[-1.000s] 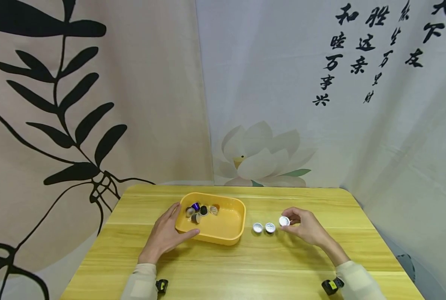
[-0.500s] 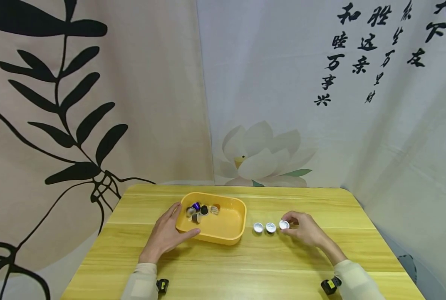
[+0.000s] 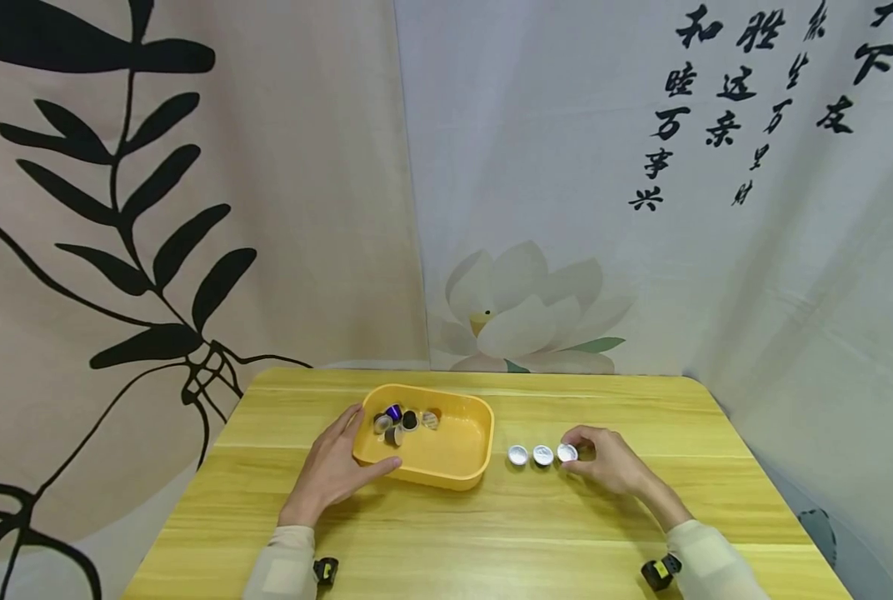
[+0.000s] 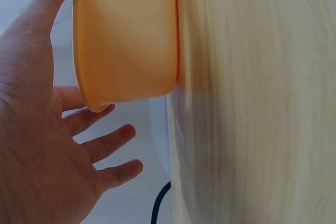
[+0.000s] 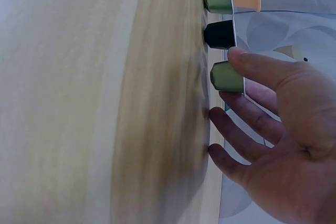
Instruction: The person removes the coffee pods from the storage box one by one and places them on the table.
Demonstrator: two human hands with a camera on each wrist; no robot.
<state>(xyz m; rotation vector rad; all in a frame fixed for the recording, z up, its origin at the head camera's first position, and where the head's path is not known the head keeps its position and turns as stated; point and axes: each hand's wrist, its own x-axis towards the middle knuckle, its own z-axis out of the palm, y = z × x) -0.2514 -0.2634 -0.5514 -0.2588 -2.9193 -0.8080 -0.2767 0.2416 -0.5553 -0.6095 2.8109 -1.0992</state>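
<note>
In the head view, my right hand (image 3: 613, 460) pinches a coffee capsule (image 3: 566, 452) by its rim, foil lid up. The right wrist view shows this green capsule (image 5: 227, 77) between thumb and fingers, with other fingertips down at the tabletop. To its left, in a row, stand a dark capsule (image 5: 220, 34) and another green capsule (image 5: 218, 1), both lid up. My left hand (image 3: 334, 477) rests against the left end of a yellow tray (image 3: 450, 454), thumb along the near rim. Its fingers are spread and loose beside the tray wall (image 4: 128, 40) in the left wrist view.
Several more capsules (image 3: 410, 420) lie jumbled in the left part of the tray, one of them blue. The wooden table (image 3: 491, 542) ends at the back against a printed cloth (image 3: 326, 208).
My right hand has lowered its capsule to table level and shifted it slightly left, close beside the other two. The left hand and the tray have stayed in place.
</note>
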